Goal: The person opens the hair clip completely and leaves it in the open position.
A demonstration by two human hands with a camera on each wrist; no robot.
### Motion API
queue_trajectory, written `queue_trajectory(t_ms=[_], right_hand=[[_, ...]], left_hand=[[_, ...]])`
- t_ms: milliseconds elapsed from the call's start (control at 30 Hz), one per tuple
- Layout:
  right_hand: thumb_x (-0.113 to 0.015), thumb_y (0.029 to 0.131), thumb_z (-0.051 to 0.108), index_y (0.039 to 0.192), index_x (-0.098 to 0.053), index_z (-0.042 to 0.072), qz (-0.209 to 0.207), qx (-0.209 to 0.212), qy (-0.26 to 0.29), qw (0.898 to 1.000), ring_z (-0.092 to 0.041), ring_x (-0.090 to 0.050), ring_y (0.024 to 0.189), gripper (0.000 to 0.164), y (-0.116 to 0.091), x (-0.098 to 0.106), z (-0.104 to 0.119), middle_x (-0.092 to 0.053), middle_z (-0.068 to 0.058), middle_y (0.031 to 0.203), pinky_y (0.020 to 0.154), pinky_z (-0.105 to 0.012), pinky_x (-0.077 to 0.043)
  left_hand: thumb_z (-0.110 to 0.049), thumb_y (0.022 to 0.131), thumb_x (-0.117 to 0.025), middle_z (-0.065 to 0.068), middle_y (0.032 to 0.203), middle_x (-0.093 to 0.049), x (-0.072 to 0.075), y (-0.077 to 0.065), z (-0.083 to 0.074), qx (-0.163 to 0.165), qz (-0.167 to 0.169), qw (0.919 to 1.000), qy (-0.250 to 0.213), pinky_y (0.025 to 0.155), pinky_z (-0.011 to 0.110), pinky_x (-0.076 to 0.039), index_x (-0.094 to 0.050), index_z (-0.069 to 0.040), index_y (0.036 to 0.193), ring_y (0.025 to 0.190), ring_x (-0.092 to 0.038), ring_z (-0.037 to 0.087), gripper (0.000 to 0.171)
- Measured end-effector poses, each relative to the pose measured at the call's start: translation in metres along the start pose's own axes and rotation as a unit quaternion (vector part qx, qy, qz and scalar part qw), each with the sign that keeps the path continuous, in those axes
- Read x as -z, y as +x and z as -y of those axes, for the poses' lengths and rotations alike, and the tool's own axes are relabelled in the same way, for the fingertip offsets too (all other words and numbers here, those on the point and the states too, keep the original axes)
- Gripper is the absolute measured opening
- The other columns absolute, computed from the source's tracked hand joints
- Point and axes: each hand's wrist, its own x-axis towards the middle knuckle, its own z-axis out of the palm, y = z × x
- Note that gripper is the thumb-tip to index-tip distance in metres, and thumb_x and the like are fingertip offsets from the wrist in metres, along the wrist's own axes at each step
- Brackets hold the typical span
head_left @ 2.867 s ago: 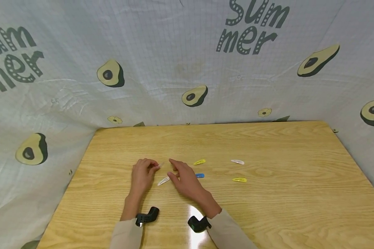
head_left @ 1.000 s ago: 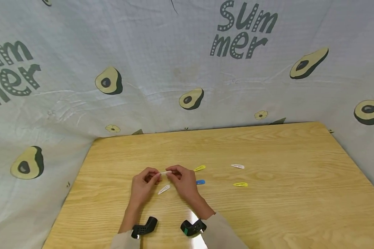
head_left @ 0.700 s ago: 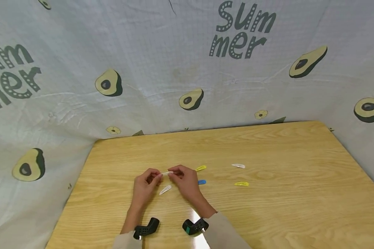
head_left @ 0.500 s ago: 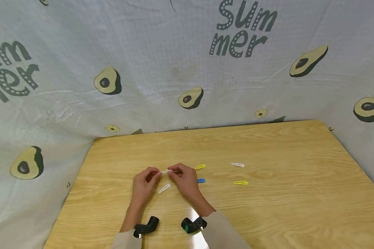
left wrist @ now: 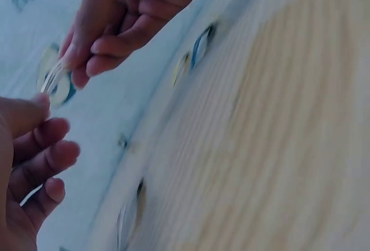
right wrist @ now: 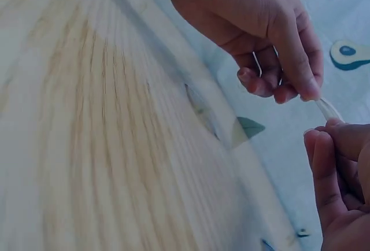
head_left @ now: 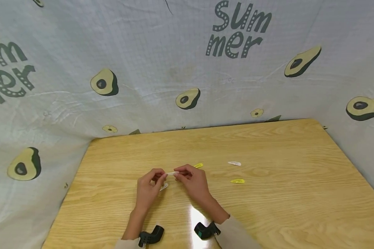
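Observation:
Between both hands is a white snap hair clip (head_left: 171, 173), held by its two ends above the table. My left hand (head_left: 149, 188) pinches one end between thumb and index finger. The other end is pinched by the thumb and index finger of my right hand (head_left: 194, 181). In the left wrist view the clip (left wrist: 53, 76) spans the gap between the fingertips, its slim strips showing. A second white hair clip (head_left: 164, 187) lies on the table just beside the left hand, partly hidden by it. The blue clip (left wrist: 199, 48) shows in the left wrist view; in the head view the right hand hides it.
A yellow hair clip (head_left: 198, 165) lies just beyond the right hand. Further right are another white clip (head_left: 234, 163) and a yellow clip (head_left: 238, 181). They lie on a wooden table (head_left: 283, 207) with a printed cloth (head_left: 149, 69) hanging behind and at the sides.
The right hand has come in and taken the clip's free end, which the left hand alone held at first. Lately both hands have shifted slightly right with it, covering the blue clip.

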Motion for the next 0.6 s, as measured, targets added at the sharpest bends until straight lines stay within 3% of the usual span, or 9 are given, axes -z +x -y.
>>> queue_trajectory(t_ms=[67,200,467,600], right_hand=[[-0.067,0.088,0.002,0.099,-0.068,-0.005,0.003,-0.014,0.001,1.000,-0.031,-0.068,0.076,0.013,-0.005,0.011,0.003,-0.067,-0.015,0.084,0.068,-0.028,-0.055],[-0.068,0.088,0.004,0.101,-0.068,-0.004,0.014,-0.040,0.018,0.999,-0.030,-0.068,0.077,0.015,-0.015,0.031,-0.010,-0.067,-0.011,0.086,0.068,-0.034,-0.056],[-0.072,0.087,0.026,0.096,-0.071,0.014,0.023,-0.045,0.003,0.999,-0.019,-0.068,0.076,0.016,-0.039,0.062,-0.036,-0.068,-0.001,0.087,0.067,-0.031,-0.056],[-0.073,0.086,0.028,0.096,-0.071,0.012,0.015,-0.055,0.011,0.998,-0.019,-0.068,0.077,0.019,-0.053,0.074,-0.041,-0.068,-0.002,0.088,0.067,-0.032,-0.056]], left_hand=[[0.017,0.079,-0.067,0.013,0.065,-0.060,-0.007,-0.001,-0.009,-0.003,0.005,0.9999,-0.008,0.044,0.026,-0.043,-0.062,0.004,0.083,0.049,-0.054,0.023,0.014],[0.015,0.081,-0.066,0.012,0.063,-0.058,-0.022,-0.009,-0.022,0.009,0.010,0.9994,-0.030,0.044,0.027,-0.042,-0.061,0.004,0.084,0.049,-0.052,0.022,0.013],[0.017,0.082,-0.064,0.012,0.068,-0.058,-0.051,-0.027,-0.036,0.022,0.030,0.9968,-0.071,0.047,0.025,-0.043,-0.057,0.004,0.086,0.053,-0.052,0.019,0.015],[0.016,0.082,-0.064,0.010,0.069,-0.058,-0.063,-0.034,-0.041,0.022,0.032,0.9952,-0.090,0.046,0.025,-0.043,-0.058,0.003,0.085,0.054,-0.050,0.016,0.015]])
